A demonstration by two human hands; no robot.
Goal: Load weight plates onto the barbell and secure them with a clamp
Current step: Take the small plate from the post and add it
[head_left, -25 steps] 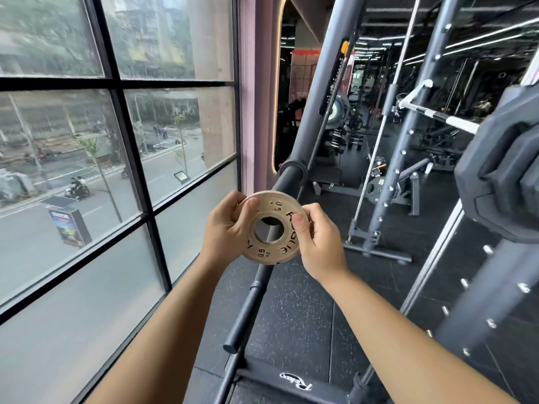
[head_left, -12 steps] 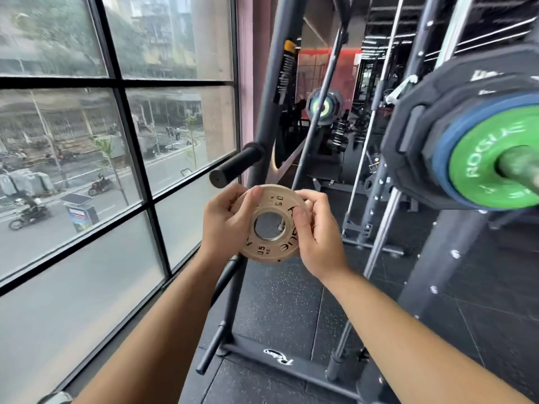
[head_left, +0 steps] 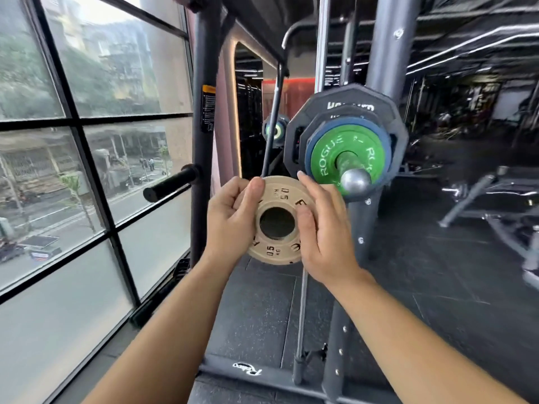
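small plate [head_left: 275,252] lettering — partly under right hand [head_left: 326,237] | black plate [head_left: 350,97] label blurred — unreadable | barbell [head_left: 354,177] shaft hidden behind it

Large black-framed window [head_left: 87,121] onto a street [head_left: 140,205], dark rack upright [head_left: 202,53] with black peg [head_left: 170,183], speckled rubber floor [head_left: 423,272], blurred bench [head_left: 481,193] at right.

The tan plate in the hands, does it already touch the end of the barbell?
Apart. The head view shows the tan plate left of the barbell end, its hole empty, with the right hand between them.
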